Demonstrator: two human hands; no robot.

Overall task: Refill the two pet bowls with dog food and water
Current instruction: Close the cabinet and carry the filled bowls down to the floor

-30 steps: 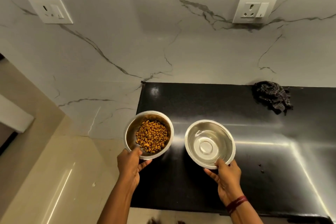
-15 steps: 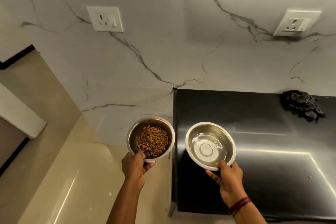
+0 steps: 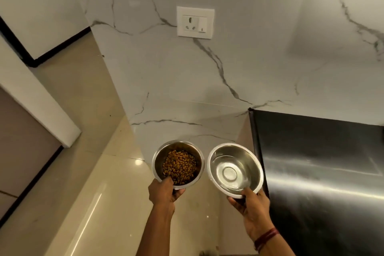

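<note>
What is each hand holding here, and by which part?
The left hand grips the kibble bowl by its near rim; the right hand grips the water bowl by its near rim as well.

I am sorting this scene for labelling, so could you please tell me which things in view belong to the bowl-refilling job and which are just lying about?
Part of the job:
- food bowl with dog food, held by the left hand
- water bowl with what looks like water, held by the right hand

Just lying about:
- wall socket
- black countertop
- marble wall
- floor tiles
</note>
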